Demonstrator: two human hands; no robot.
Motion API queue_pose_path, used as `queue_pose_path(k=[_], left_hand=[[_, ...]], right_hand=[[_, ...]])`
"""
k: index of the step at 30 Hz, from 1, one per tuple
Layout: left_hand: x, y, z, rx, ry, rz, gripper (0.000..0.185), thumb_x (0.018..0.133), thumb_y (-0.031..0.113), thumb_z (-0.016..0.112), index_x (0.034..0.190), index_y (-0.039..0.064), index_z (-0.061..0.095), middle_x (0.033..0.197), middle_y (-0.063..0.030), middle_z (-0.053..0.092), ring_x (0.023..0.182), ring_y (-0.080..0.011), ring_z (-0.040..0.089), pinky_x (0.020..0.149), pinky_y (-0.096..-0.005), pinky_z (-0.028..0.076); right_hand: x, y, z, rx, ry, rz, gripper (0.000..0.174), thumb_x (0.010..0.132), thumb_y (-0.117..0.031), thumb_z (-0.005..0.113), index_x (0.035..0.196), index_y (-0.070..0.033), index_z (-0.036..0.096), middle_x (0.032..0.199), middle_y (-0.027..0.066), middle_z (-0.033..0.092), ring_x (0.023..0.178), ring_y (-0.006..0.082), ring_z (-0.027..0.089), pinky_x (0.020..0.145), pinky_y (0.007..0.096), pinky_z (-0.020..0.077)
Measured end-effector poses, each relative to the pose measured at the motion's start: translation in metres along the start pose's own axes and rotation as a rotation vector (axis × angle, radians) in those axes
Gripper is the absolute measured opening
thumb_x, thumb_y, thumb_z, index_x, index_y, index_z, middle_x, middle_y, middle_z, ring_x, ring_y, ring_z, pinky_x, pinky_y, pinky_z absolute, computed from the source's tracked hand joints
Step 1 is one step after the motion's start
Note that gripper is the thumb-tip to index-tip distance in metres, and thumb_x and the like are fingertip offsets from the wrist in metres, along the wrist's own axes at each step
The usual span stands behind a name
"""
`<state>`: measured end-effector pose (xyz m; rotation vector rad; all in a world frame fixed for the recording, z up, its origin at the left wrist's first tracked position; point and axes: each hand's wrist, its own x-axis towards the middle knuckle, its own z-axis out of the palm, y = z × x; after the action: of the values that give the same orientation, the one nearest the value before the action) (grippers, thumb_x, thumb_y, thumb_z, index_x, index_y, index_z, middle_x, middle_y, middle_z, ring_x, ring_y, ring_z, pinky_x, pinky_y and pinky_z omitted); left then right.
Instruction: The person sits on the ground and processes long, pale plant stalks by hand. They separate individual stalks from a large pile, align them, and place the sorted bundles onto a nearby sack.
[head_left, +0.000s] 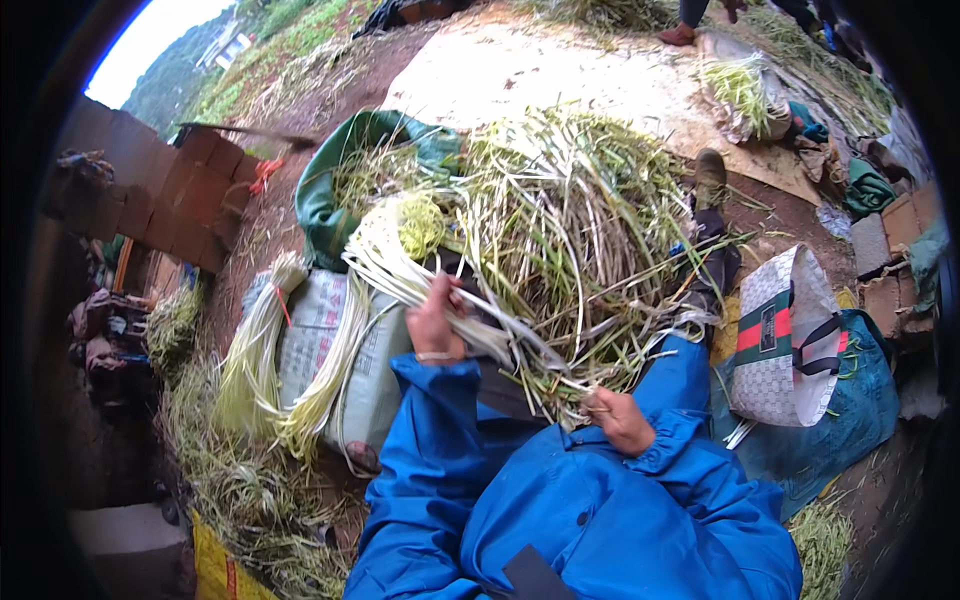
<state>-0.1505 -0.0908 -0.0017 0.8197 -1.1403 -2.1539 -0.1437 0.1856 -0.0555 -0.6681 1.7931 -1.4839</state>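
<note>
My left hand (436, 319) is closed around a bunch of long, whitish-yellow plant stalks (379, 244), which fans out up and to the left. Some pale strands run from that fist toward my right hand (621, 421), whose fingers pinch thin stalk ends close to my lap. Before me rises a large heap of green and withered stalks (562, 195). To the left, a bunch bound with a red tie (262, 337) and a looser pale bunch (341, 360) lie over a pale printed sack (319, 311).
A green sack (322, 199) edges the heap. At right, a patterned tote bag (772, 337) rests on a blue woven sack (862, 420), with bricks (885, 300) beyond. Discarded stalks (255, 495) cover the ground at lower left. Another person's foot (679, 34) appears at the top.
</note>
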Motion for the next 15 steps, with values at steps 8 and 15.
queue_pose_path(k=[8,15], left_hand=[[0.005,0.044,-0.004,-0.065,0.007,0.070,0.013,0.080,0.017,0.058,0.083,0.006,0.052,0.072,-0.0048,0.057,0.054,-0.0068,0.047,0.042,-0.0203,0.038],[-0.022,0.013,0.017,-0.106,-0.076,-0.045,0.016,0.080,0.019,0.058,0.083,0.005,0.052,0.074,-0.0056,0.057,0.056,-0.0084,0.048,0.042,-0.0199,0.037]], right_hand=[[-0.031,0.014,-0.072,0.076,0.477,-0.139,0.016,0.086,-0.013,0.045,0.081,-0.001,0.054,0.060,0.0058,0.053,0.045,0.0084,0.039,0.042,0.0222,0.0327],[0.045,-0.016,-0.052,-0.021,0.493,-0.444,0.032,0.084,-0.023,0.051,0.108,-0.002,0.052,0.087,0.0042,0.059,0.065,0.0127,0.054,0.058,0.0209,0.0431]])
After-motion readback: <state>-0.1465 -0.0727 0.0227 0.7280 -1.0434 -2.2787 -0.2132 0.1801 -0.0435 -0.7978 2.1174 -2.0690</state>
